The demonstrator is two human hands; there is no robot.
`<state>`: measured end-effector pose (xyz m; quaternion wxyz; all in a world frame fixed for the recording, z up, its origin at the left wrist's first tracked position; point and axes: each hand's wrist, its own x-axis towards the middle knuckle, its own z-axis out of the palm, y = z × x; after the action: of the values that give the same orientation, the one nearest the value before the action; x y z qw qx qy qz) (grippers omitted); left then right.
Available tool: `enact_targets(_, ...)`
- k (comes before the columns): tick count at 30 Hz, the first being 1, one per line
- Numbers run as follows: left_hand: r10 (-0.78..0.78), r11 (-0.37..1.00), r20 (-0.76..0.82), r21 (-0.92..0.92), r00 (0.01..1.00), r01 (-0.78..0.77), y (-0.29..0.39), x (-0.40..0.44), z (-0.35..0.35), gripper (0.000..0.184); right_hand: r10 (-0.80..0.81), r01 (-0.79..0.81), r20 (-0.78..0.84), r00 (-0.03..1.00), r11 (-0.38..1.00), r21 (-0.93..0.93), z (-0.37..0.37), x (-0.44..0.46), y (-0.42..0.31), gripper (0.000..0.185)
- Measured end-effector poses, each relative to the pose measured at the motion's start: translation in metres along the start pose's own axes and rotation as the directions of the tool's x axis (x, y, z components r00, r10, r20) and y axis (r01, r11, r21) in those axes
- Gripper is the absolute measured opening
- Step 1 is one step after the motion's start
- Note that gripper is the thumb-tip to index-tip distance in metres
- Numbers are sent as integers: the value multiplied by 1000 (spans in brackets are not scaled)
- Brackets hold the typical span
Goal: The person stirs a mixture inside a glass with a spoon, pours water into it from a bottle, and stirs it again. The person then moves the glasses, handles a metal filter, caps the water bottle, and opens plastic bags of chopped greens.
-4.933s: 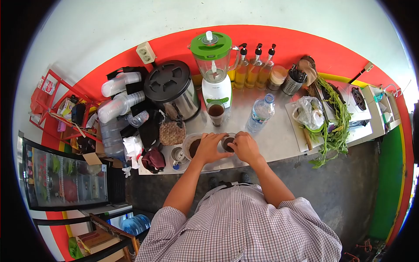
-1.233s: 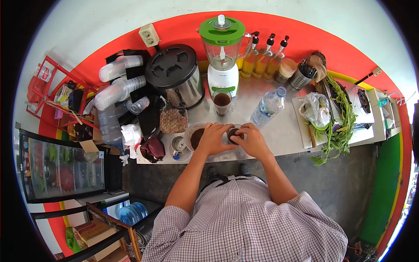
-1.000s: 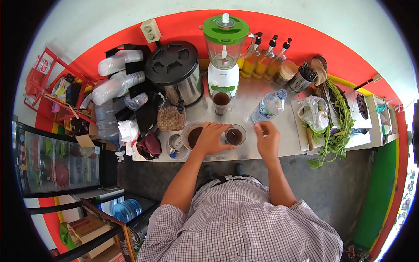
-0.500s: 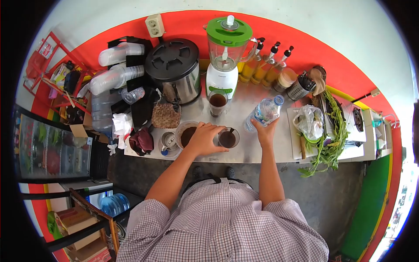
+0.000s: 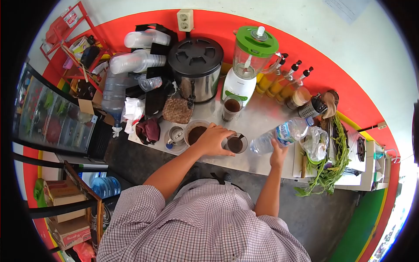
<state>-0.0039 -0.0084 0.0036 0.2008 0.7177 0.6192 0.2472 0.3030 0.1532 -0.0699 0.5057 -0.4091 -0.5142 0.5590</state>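
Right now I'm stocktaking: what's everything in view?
Front glass: 1, clear, centre
Water bottle: 1, clear, tilted, centre right
Bowl: 1, clear, left of front glass
Blender: 1, white-green, back centre
Tall glass: 1, clear, before blender
Lidded pot: 1, silver, black, back left
Cup stacks: 2+, clear, left
Pump bottles: 3, yellow, right of blender
Leafy stems: 1 bunch, green, right
Rack clutter: many, mixed, far left
Left hand: 1, bare, at front glass
Right hand: 1, bare, on bottle

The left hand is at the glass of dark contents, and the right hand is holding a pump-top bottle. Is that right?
Not quite: in the head view, the right hand holds the plastic water bottle; the pump-top bottles stand beside the blender. The left hand is at the glass of dark contents.
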Motion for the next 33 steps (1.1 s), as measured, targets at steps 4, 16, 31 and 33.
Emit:
enact_targets(4, 7, 1000, -4, -14, 1000, -7, 1, -1, -2, 89, -9, -45, 325, 946, 987, 156, -21, -4, -41, 88)
enact_targets(16, 0, 1000, -24, -29, 1000, -1, -3, -4, 2, 88, 629, -179, 718, 297, 776, -605, -29, 17, -132, 114)
enact_targets(31, 36, 999, -125, -5, 991, -37, 12, -11, 1, 102, 784, -9, 613, 93, 617, -787, -43, 23, -135, 100)
enact_targets(33, 35, 999, -75, -37, 997, -38, 14, -11, 0, 95, 787, -7, 613, 75, 615, -789, -41, 23, -134, 98)
